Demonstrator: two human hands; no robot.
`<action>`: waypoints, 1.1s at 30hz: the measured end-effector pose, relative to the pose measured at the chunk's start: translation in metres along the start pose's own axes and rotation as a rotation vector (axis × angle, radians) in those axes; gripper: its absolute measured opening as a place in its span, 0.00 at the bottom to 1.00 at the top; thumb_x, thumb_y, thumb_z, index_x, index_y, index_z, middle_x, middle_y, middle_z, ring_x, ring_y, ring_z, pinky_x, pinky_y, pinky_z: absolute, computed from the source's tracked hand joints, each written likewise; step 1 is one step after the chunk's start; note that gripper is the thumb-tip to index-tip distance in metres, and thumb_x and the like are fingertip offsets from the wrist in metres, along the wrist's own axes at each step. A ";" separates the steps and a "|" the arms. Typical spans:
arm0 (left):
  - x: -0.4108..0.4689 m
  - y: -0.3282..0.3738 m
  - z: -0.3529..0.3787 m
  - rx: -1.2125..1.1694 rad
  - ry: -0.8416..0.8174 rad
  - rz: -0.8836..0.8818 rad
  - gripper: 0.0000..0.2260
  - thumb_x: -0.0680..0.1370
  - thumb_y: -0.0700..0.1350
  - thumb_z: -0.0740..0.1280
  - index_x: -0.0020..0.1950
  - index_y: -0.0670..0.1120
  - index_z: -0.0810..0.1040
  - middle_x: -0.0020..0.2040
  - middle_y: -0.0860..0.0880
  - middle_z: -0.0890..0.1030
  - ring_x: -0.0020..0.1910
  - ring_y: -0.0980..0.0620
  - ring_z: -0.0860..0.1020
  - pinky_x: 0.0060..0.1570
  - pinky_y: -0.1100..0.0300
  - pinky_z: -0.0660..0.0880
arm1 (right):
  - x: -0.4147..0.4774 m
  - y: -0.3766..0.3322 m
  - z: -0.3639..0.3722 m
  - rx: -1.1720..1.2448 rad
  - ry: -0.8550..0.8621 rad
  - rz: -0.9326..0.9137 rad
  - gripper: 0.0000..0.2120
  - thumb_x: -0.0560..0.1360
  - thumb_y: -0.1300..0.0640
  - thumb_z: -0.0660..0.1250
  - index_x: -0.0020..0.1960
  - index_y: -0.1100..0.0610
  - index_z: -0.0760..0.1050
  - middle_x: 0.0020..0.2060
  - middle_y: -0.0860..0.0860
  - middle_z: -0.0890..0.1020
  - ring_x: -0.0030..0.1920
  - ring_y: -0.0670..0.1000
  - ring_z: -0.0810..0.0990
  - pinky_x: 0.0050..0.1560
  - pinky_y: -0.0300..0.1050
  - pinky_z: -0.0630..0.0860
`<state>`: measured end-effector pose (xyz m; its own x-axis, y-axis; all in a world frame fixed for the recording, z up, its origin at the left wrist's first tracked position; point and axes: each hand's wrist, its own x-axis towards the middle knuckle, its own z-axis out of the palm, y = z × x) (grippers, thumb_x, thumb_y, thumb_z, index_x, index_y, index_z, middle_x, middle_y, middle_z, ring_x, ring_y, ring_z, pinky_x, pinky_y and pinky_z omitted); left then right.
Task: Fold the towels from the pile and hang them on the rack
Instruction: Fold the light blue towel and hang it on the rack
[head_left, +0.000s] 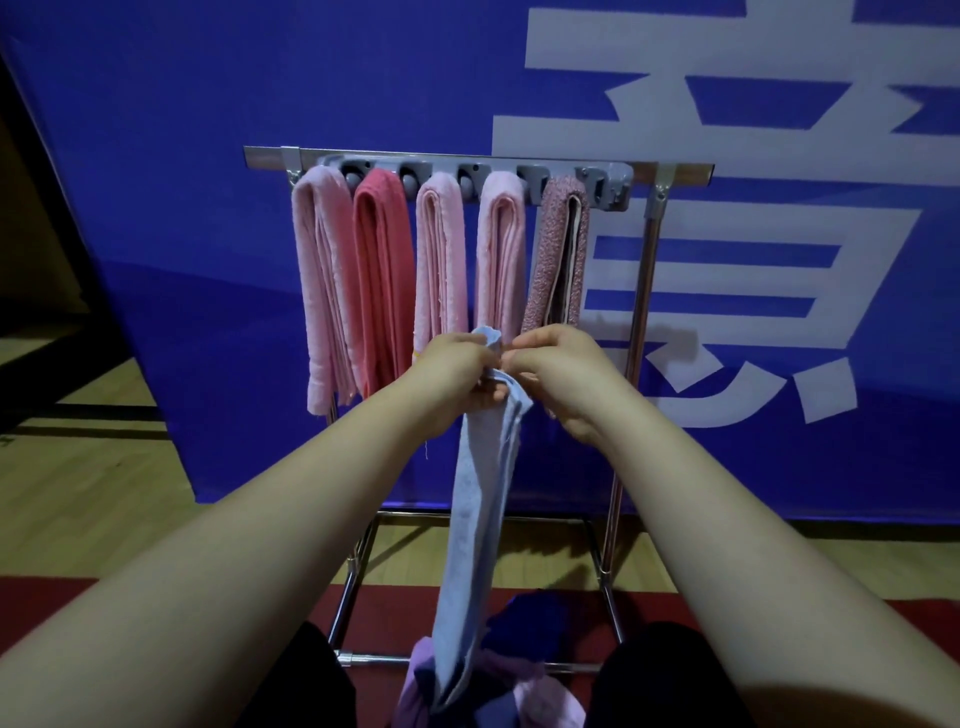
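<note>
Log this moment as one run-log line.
stage: folding | left hand: grips blue towel top | right hand: pinches same edge | rack: five hung towels | pile: on floor below

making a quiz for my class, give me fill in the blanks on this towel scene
The rack holds ____ hung towels. The left hand and right hand both grip one towel, coloured light ____. The speckled towel hangs at the rack's far ____ end.
Missing words: five; blue; right.
</note>
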<state>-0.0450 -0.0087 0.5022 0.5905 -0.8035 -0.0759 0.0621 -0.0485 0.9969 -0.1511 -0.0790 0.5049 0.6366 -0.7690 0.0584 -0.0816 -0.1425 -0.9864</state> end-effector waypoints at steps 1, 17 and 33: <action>0.002 -0.001 -0.001 -0.016 0.017 -0.002 0.15 0.77 0.28 0.58 0.61 0.38 0.74 0.41 0.39 0.74 0.30 0.49 0.75 0.28 0.60 0.77 | 0.000 0.002 -0.002 0.010 -0.010 -0.004 0.09 0.71 0.66 0.70 0.50 0.58 0.77 0.49 0.66 0.82 0.44 0.60 0.79 0.46 0.55 0.76; 0.007 0.011 -0.003 -0.103 0.238 -0.105 0.06 0.78 0.28 0.57 0.50 0.36 0.71 0.27 0.39 0.75 0.18 0.51 0.75 0.24 0.61 0.77 | -0.004 0.016 -0.007 -0.220 0.064 -0.173 0.05 0.75 0.68 0.67 0.48 0.61 0.78 0.43 0.58 0.84 0.39 0.52 0.86 0.43 0.47 0.84; -0.002 0.010 -0.007 -0.110 0.205 -0.095 0.11 0.79 0.29 0.59 0.61 0.31 0.72 0.23 0.40 0.75 0.18 0.53 0.76 0.26 0.63 0.79 | -0.005 0.020 -0.003 -0.199 -0.014 -0.208 0.06 0.73 0.55 0.72 0.44 0.58 0.83 0.38 0.55 0.85 0.42 0.52 0.85 0.49 0.55 0.83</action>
<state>-0.0401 -0.0032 0.5125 0.7282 -0.6604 -0.1831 0.2056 -0.0443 0.9776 -0.1579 -0.0796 0.4850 0.6656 -0.7021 0.2530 -0.0962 -0.4169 -0.9039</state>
